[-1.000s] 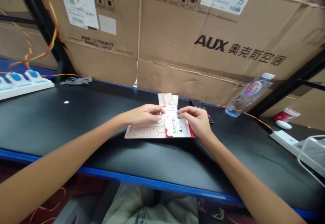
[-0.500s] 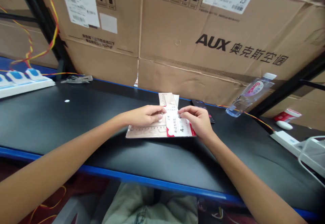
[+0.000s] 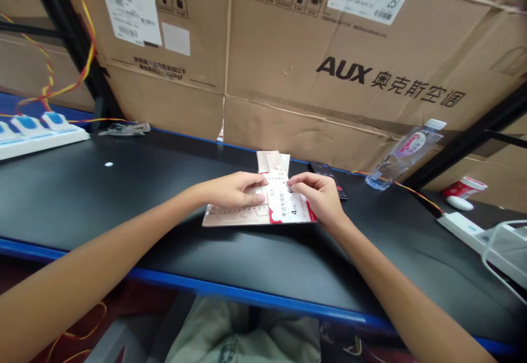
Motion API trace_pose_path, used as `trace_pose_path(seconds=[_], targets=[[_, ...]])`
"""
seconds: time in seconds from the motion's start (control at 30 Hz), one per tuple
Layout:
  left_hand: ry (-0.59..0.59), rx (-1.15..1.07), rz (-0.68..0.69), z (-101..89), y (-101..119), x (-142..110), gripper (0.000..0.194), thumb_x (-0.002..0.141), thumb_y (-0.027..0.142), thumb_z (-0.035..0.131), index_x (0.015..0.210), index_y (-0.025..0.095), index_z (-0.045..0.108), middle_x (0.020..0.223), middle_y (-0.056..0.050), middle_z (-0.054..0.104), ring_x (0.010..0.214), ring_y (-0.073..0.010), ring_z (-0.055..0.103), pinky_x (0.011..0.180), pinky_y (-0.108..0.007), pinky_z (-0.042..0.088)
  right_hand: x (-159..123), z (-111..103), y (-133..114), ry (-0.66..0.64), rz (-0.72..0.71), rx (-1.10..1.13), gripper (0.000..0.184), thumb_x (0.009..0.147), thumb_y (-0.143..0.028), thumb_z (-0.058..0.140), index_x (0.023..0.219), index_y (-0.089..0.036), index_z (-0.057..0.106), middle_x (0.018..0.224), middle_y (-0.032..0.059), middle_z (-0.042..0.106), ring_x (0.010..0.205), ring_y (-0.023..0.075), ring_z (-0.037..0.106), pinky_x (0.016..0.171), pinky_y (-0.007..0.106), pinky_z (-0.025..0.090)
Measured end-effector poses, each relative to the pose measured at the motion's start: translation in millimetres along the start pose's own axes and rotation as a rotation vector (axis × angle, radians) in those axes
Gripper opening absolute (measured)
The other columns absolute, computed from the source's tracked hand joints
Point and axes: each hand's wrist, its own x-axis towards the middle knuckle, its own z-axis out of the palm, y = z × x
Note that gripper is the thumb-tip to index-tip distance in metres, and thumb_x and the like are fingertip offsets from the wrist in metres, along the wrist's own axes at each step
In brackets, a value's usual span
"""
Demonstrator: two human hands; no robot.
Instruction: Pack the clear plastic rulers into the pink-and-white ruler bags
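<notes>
Shifted slightly down the packet since the last frame: left hand (image 3: 230, 190), half-closed on the ruler packet (image 3: 234, 216) — right hand (image 3: 318, 197), also half-closed, fingertips on its label — packet lying flat on my desk (image 3: 123, 198).

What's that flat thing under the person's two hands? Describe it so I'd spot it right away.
Start at the big box printed AUX, then look down to the black table. Under the left hand and right hand lies a flat plastic packet holding a ruler. Its red-and-white paper label sets it apart from the clear water bottle to its right.
</notes>
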Motion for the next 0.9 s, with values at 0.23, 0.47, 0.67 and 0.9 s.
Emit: trace_pose_path(seconds=[0.23, 0.47, 0.67, 0.9], targets=[[-0.028, 0.009, -0.039, -0.8, 1.5, -1.9, 0.053, 0.092, 0.048, 0.055, 0.134, 0.017, 0.053, 0.13, -0.01, 0.061, 0.11, -0.0234, 0.057, 0.089, -0.028, 0.044, 0.0, 0.3, -1.0, -0.011, -0.009, -0.016, 0.011, 0.071, -0.021, 0.067, 0.073, -0.018, 0.077, 0.074, 0.0025, 0.073, 0.067, 0.0169, 0.061, 0.061, 0.027, 0.043], [-0.064, -0.027, 0.007, -3.7, 5.2, -1.5, 0.037, 0.087, 0.042, 0.058, 0.113, 0.016, 0.065, 0.101, -0.005, 0.066, 0.085, -0.0197, 0.059, 0.073, -0.027, 0.044, -0.6, 1.0, -1.1, -0.041, 0.004, -0.025, 0.01, 0.071, -0.022, 0.067, 0.072, -0.018, 0.076, 0.073, 0.0025, 0.073, 0.068, 0.0174, 0.062, 0.061, 0.028, 0.044], [-0.086, -0.089, 0.025, -4.0, 5.3, -0.6, 0.031, 0.087, 0.039, 0.055, 0.106, 0.016, 0.066, 0.092, -0.002, 0.065, 0.078, -0.0176, 0.057, 0.069, -0.027, 0.043, -0.9, 0.8, -2.2, -0.058, 0.009, -0.028, 0.01, 0.07, -0.022, 0.067, 0.071, -0.018, 0.076, 0.073, 0.0023, 0.073, 0.068, 0.0175, 0.062, 0.062, 0.027, 0.044], [-0.136, -0.159, 0.021, -4.9, 1.7, -1.6, 0.035, 0.094, 0.036, 0.053, 0.12, 0.015, 0.063, 0.111, -0.008, 0.068, 0.097, -0.0214, 0.062, 0.079, -0.028, 0.046, 0.3, 0.2, -0.9, -0.057, -0.007, -0.026, 0.009, 0.071, -0.022, 0.068, 0.072, -0.018, 0.076, 0.073, 0.0024, 0.073, 0.069, 0.0173, 0.062, 0.062, 0.027, 0.045]])
